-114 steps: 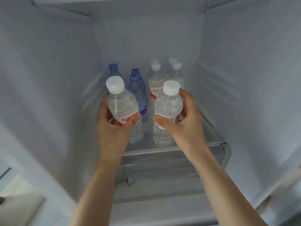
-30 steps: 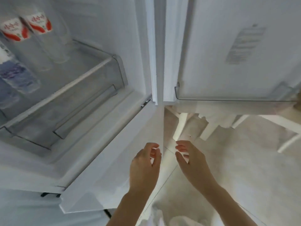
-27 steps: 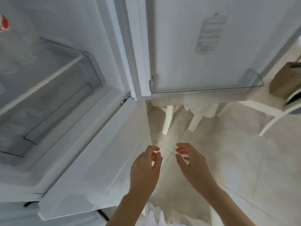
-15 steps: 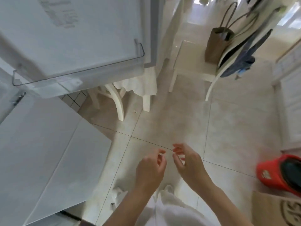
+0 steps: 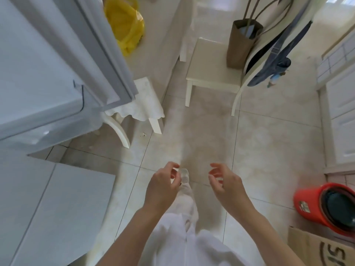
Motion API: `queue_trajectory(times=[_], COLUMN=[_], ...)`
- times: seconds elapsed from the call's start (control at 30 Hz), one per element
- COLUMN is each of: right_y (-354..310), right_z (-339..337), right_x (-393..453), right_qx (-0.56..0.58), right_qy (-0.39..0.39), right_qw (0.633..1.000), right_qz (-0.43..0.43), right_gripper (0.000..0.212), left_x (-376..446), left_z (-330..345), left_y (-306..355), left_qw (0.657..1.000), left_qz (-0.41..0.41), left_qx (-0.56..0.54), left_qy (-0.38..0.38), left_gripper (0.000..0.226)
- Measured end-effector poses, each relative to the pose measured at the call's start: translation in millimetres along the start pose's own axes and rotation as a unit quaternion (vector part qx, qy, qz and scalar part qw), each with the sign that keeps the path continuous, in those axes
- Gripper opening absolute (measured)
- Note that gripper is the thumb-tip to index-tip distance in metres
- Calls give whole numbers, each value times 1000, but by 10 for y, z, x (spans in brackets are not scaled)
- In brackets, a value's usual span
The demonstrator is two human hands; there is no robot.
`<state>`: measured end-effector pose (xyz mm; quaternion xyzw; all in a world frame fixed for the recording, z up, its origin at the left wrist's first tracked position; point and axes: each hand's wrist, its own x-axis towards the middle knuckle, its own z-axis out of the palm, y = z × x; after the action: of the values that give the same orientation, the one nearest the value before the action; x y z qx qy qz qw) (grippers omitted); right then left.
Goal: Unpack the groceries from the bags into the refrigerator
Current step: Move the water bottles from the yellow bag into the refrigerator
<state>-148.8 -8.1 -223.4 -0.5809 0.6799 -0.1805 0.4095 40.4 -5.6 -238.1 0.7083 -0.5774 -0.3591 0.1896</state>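
Observation:
I am turned away from the refrigerator, whose open door (image 5: 44, 60) fills the upper left. My left hand (image 5: 163, 187) and my right hand (image 5: 226, 183) hang in front of me over the tiled floor, fingers loosely curled and apart, holding nothing. A brown paper bag (image 5: 240, 45) with long handles stands on a white chair (image 5: 211, 73) at the upper middle. A yellow plastic bag (image 5: 124, 25) lies on a white-clothed table (image 5: 159, 35) behind the door. The refrigerator's inside is out of view.
A lower white door panel (image 5: 53, 208) juts out at the lower left. A red bucket (image 5: 326, 206) and a cardboard box (image 5: 322, 250) sit at the lower right. Blue clothing (image 5: 276, 60) hangs on the chair back. White cabinets (image 5: 342, 112) line the right edge.
Both hands left the water bottles on the refrigerator shelf and came away empty. My view swung right and down from the refrigerator to the floor, chair and bags; the hands spread slightly apart.

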Motion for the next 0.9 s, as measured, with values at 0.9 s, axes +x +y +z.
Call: queue_trajectory(times=[0.9], right_y=[-1286], right_z=[-1502], right_x=[4927], right_qx=[-218], right_qy=[-200], right_qw=[926], right_qz=[-235], right_gripper=[30], left_x=[3907], left_z=[-418], left_y=[1446], left_qw=[967], left_qz=[-176], left_qx=[-79], left_qy=[167], left_gripper=[18])
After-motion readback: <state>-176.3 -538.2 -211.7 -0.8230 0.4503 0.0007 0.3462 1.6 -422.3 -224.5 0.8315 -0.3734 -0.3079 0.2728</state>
